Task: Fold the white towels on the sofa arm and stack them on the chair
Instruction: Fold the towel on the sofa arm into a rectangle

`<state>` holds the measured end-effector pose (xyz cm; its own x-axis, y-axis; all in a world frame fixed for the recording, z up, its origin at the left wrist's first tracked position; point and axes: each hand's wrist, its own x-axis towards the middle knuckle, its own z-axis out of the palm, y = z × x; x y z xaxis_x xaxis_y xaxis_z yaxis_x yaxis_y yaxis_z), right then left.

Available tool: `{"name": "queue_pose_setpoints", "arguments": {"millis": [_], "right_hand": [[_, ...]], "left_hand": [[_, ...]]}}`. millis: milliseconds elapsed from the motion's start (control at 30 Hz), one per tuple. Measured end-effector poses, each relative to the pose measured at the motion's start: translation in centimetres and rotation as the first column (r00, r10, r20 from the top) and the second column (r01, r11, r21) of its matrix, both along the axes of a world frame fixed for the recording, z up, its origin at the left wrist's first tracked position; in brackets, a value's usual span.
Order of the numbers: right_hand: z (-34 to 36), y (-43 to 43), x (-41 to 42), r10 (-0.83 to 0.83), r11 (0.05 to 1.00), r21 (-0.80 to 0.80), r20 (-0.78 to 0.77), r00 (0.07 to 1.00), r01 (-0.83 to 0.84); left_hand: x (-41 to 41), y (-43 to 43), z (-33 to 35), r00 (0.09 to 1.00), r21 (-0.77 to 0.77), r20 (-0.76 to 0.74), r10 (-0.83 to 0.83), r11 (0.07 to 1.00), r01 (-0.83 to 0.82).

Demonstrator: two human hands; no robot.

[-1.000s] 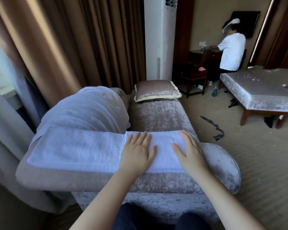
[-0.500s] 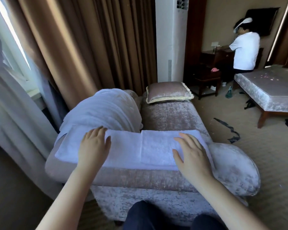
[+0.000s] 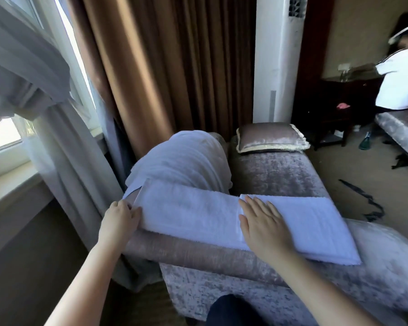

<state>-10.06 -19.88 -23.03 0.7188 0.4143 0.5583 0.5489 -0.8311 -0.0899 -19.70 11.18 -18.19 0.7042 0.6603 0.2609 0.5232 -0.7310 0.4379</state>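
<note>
Our right hand (image 3: 264,228) lies flat on the soft, floppy towel (image 3: 193,215) while our left hand (image 3: 119,220) touches its left end, a good place to grab, though we cannot tell if it pinches.

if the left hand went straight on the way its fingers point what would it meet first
The left end of the white towel on the sofa arm; the left hand's fingertips seem to touch it.
</note>
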Motion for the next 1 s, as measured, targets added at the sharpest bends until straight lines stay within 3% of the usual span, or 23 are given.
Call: {"name": "queue_pose_setpoints", "arguments": {"millis": [100, 267, 433, 500, 600, 667, 733, 833, 933, 1000], "right_hand": [[0.3, -0.1, -0.3, -0.021, 1.000, -0.017, -0.061, 0.998, 0.020], [0.4, -0.1, -0.6, -0.016, 0.999, -0.045, -0.097, 0.995, 0.011], [0.6, -0.1, -0.1, 0.051, 0.996, -0.060, -0.111, 0.992, -0.058], [1.5, -0.5, 0.1, 0.142, 0.990, 0.021, -0.189, 0.972, -0.141], [5.8, -2.0, -0.1, 0.338, 0.907, 0.396, -0.479, 0.810, -0.144], [9.6, -2.9, -0.5, 0.441, 0.774, 0.627, -0.440, 0.782, -0.083], [13.3, -3.7, -1.2, 0.499, 0.658, 0.751, -0.383, 0.778, -0.052], [16.9, -5.2, -1.8, 0.574, 0.532, 0.845, -0.401, 0.714, 0.047], [17.8, -7.6, -1.6, 0.497, 0.559, 0.808, -0.505, 0.706, 0.184], [17.1, -9.3, -1.0, 0.454, 0.565, 0.780, -0.566, 0.688, 0.268]], "left_hand": [[0.3, 0.4, 0.8, 0.999, -0.082, 0.011, -0.032, 0.996, 0.033], [0.1, 1.8, 1.9, 0.986, -0.151, -0.117, -0.115, 0.984, 0.096], [-0.7, -0.9, 6.8, 0.972, -0.097, 0.044, -0.230, 0.968, 0.233], [-0.8, -3.3, 9.4, 0.938, 0.034, 0.135, -0.318, 0.948, 0.317], [-0.4, -8.0, 13.1, 0.853, 0.122, 0.223, -0.472, 0.881, 0.456], [0.6, -11.4, 14.9, 0.793, 0.125, 0.241, -0.559, 0.828, 0.546], [2.0, -14.9, 15.9, 0.733, 0.134, 0.234, -0.639, 0.768, 0.627], [3.6, -20.4, 16.0, 0.626, 0.196, 0.189, -0.757, 0.654, 0.731], [4.6, -24.6, 14.8, 0.547, 0.194, 0.206, -0.812, 0.581, 0.790], [5.2, -26.0, 13.5, 0.499, 0.092, 0.165, -0.851, 0.517, 0.851]]}}
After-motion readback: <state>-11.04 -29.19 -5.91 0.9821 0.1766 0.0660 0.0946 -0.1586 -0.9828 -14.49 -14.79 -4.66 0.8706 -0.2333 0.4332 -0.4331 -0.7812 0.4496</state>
